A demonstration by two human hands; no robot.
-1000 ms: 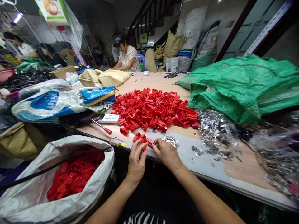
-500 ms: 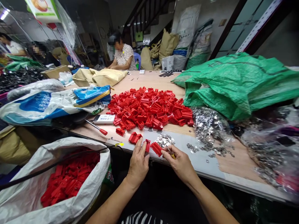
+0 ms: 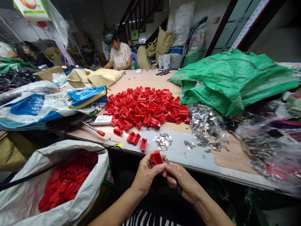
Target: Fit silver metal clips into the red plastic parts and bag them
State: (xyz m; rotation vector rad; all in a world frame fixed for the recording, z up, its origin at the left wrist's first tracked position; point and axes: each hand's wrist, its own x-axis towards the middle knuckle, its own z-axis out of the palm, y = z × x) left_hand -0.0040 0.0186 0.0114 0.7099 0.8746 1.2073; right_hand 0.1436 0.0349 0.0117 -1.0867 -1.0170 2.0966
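My left hand [image 3: 145,174] is closed on a small red plastic housing [image 3: 157,158], holding it up in front of the table edge with its hollow side showing. My right hand [image 3: 180,178] meets it from the right, closed around a thin metal tool [image 3: 167,160]; its fingertips are at the housing's lower end. Most of the tool lies hidden in the fingers. Just beyond the hands, one red housing [image 3: 143,144] and a joined-looking pair of red housings [image 3: 133,138] rest on the table. A small heap of flat silvery metal pieces [image 3: 162,141] lies close by.
A large pile of red housings [image 3: 145,108] covers the table's middle. At left are a red-handled screwdriver [image 3: 94,129], a phone-like device [image 3: 101,120] and an open white sack [image 3: 94,188] of red parts. A green sack [image 3: 235,78] lies right; a person [image 3: 118,55] sits across.
Both hands have drawn back toward me and come together. The left hand has left the housing on the table and now holds the one that was at my right hand's fingers.
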